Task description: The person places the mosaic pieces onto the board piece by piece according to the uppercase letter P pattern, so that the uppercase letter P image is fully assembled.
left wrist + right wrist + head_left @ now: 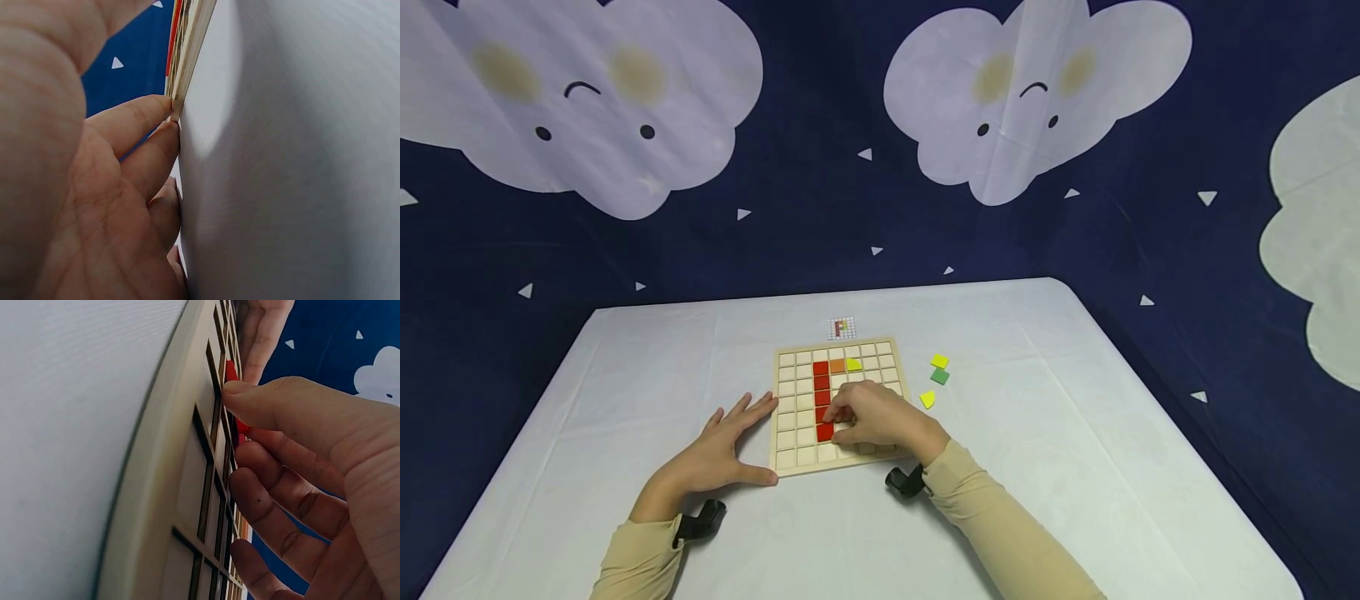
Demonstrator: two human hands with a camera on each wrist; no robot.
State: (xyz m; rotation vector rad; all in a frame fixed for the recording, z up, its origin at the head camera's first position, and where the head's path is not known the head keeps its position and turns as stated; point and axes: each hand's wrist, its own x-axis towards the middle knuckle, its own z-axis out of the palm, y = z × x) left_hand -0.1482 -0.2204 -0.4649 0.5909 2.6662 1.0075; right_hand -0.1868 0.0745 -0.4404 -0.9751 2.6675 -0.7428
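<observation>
The grid board (805, 388) lies on the table (1037, 433), a card (841, 328) just beyond its far edge, three loose tiles (940, 377) off its right edge. On it, a column of five tiles (822, 398) runs front to back, nearer the left edge, two more tiles (838, 366) leading right from its far end. The left hand (718, 452) touches the board's left edge; the right hand (880, 414) reaches to the column's near end.

We find the head view evenly bright, with a soft shadow under the right sleeve (1007, 529). The left wrist view is dimmer, broad shadow greying the tabletop (281, 137). Right wrist: subdued light; the board's nearest rim (151, 481) looks soft.
</observation>
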